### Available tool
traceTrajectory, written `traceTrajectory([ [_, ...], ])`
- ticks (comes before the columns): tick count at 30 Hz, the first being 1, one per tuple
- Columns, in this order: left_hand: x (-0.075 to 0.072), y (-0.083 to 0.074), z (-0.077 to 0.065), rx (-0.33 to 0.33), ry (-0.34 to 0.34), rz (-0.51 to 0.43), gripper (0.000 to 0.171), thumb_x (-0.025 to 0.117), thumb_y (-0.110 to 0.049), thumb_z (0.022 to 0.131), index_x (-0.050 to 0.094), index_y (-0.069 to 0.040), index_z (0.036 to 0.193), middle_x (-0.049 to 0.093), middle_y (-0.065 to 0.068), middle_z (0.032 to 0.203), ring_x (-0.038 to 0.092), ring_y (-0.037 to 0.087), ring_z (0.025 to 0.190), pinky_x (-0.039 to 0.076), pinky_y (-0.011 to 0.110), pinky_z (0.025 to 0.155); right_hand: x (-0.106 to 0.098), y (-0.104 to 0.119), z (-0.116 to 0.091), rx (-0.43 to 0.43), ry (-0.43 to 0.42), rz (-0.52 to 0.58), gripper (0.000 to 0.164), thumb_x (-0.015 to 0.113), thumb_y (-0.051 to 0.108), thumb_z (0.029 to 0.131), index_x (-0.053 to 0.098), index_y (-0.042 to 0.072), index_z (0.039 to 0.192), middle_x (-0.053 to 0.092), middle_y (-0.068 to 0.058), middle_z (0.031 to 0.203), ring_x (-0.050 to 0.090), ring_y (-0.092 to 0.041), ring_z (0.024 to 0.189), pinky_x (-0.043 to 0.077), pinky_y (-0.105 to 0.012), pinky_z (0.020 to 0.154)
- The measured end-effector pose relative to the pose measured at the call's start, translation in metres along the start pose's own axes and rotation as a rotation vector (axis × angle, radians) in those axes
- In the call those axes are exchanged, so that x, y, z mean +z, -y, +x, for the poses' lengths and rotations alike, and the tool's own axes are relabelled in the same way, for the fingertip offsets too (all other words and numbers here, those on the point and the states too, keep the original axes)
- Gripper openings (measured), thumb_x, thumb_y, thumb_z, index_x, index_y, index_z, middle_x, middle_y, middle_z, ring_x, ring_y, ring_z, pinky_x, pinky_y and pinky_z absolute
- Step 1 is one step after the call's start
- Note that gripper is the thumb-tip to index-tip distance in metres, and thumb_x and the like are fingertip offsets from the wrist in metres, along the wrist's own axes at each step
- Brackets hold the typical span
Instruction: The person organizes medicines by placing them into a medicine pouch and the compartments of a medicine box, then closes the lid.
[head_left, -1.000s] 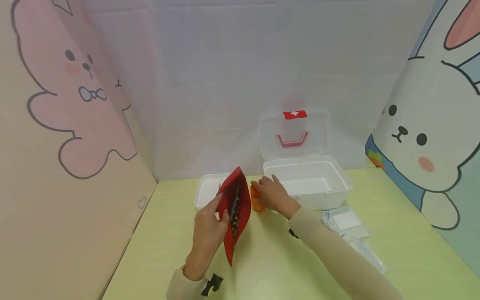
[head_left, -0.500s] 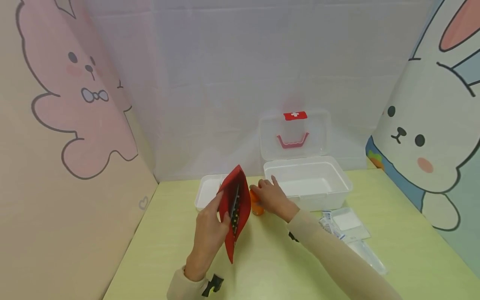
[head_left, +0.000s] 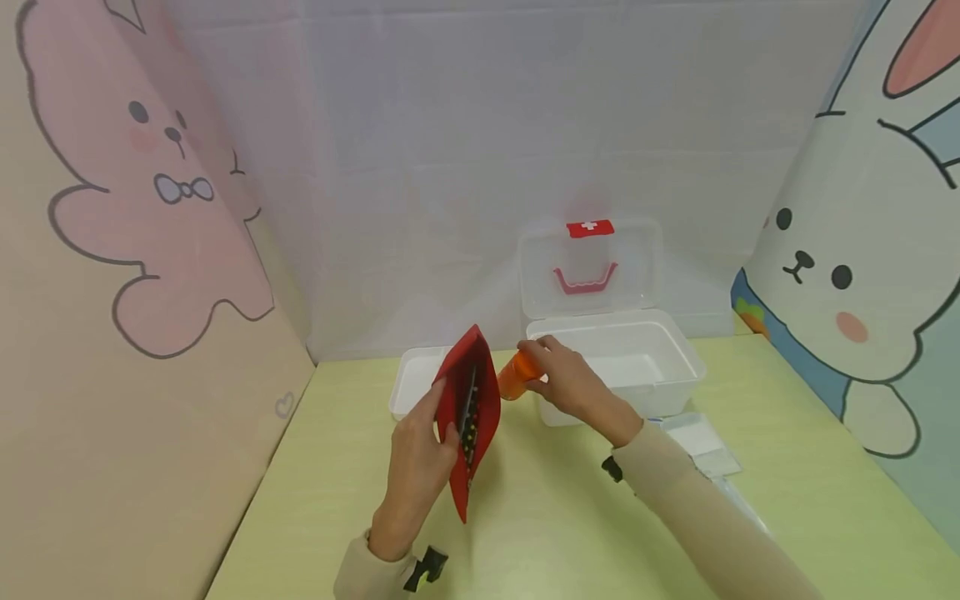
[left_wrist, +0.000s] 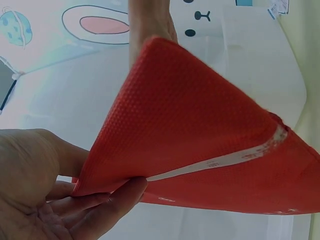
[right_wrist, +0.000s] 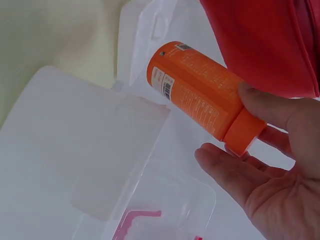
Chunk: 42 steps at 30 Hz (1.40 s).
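Observation:
A red fabric pouch is held upright above the table by my left hand, its mouth gaping toward me. Inside it, dark flat items with yellowish dots show. In the left wrist view, thumb and fingers pinch the edge of the pouch, which has a pale printed strip. My right hand grips an orange bottle by its cap end, just right of the pouch. The right wrist view shows the bottle tilted, with a printed label and barcode, between the thumb and fingers of the hand.
Behind the right hand stands a white first-aid box, its clear lid raised against the white backdrop. A shallow white tray lies behind the pouch. Clear-wrapped packets rest on the table at right, partly hidden by the right sleeve.
The right hand has lifted the orange bottle off the table and tilted it, moving slightly right. The left hand and the red pouch have stayed nearly still.

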<state>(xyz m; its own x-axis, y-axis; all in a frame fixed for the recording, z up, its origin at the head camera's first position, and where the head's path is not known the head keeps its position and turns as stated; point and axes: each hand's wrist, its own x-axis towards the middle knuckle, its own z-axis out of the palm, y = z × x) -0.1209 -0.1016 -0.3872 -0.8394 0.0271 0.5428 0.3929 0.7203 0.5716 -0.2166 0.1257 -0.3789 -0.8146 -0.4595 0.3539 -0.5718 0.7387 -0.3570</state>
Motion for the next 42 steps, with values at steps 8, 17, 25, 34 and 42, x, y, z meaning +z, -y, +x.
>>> traceTrajectory([
  [8, 0.001, -0.001, 0.002, -0.002, 0.008, -0.009, 0.061, 0.070, 0.005, 0.080, 0.054, -0.007, 0.137, 0.067, 0.012, 0.124, 0.068, 0.028, 0.104, 0.057, 0.043, 0.088, -0.028, -0.004, -0.025, 0.030, -0.142, 0.141, 0.058, 0.077, 0.014, 0.083, 0.053, 0.006, 0.135, 0.057, -0.017, 0.119, 0.064, -0.032, 0.103, 0.059, -0.043, 0.082],
  [17, 0.003, -0.007, 0.002, -0.001, 0.024, -0.027, 0.061, 0.070, 0.005, 0.080, 0.054, -0.006, 0.137, 0.067, 0.012, 0.124, 0.068, 0.026, 0.104, 0.057, 0.041, 0.087, -0.055, -0.008, -0.051, 0.055, -0.272, 0.225, 0.061, 0.075, 0.016, 0.086, 0.049, 0.011, 0.141, 0.052, -0.015, 0.126, 0.061, -0.032, 0.111, 0.060, -0.041, 0.073],
  [25, 0.005, -0.014, 0.004, 0.014, 0.026, -0.037, 0.061, 0.069, 0.006, 0.080, 0.053, -0.005, 0.138, 0.066, 0.012, 0.126, 0.067, 0.026, 0.107, 0.057, 0.041, 0.089, -0.064, 0.004, -0.065, 0.014, -0.389, 0.258, 0.063, 0.076, 0.010, 0.083, 0.050, 0.011, 0.141, 0.053, -0.016, 0.126, 0.059, -0.032, 0.112, 0.060, -0.043, 0.067],
  [34, 0.012, -0.024, 0.006, 0.047, 0.029, -0.067, 0.060, 0.068, 0.007, 0.080, 0.054, -0.006, 0.137, 0.067, 0.011, 0.125, 0.067, 0.025, 0.106, 0.057, 0.041, 0.090, -0.070, 0.027, -0.074, 0.004, -0.435, 0.290, 0.066, 0.076, 0.006, 0.083, 0.051, 0.015, 0.143, 0.055, -0.013, 0.126, 0.060, -0.029, 0.110, 0.060, -0.035, 0.069],
  [42, 0.021, -0.035, 0.006, 0.086, 0.057, -0.095, 0.060, 0.068, 0.008, 0.080, 0.053, -0.001, 0.138, 0.065, 0.015, 0.128, 0.067, 0.028, 0.111, 0.055, 0.041, 0.094, -0.062, 0.036, -0.075, -0.009, -0.488, 0.361, 0.066, 0.076, 0.003, 0.082, 0.052, 0.013, 0.142, 0.053, -0.013, 0.127, 0.062, -0.026, 0.108, 0.054, -0.013, 0.074],
])
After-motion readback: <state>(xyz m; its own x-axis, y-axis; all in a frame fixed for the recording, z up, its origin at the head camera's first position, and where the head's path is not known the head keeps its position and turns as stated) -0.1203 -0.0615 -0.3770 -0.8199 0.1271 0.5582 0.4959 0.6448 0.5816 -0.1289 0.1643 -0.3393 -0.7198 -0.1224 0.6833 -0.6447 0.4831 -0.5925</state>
